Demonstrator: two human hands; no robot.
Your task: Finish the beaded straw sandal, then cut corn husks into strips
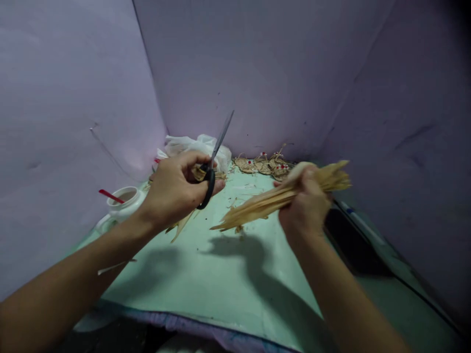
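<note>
Left of centre, the left hand (176, 184) holds scissors (214, 154), blades pointing up and a black handle loop showing; the rest of the grip is hidden by the fingers. Tan pieces show behind these fingers, and pale strips (182, 226) below the wrist; whether the hand holds any of them, I cannot tell.

Right of centre, the right hand (307, 201) is closed around a husk bundle (257, 205), whose middle is covered by the fingers while both frayed ends stick out, one towards the centre, one to the right.

At mid-left, a jar (127, 212) with a red stick (110, 195) is partly covered by the left forearm; its contents are unclear. A white bag (195, 144) is partly behind the left hand. Beaded pieces (259, 165) overlap at centre back, too small to count.

At right, a black object (355, 240) is partly blocked by the right arm and unidentifiable. The table (209, 282) is cut off at bottom.
</note>
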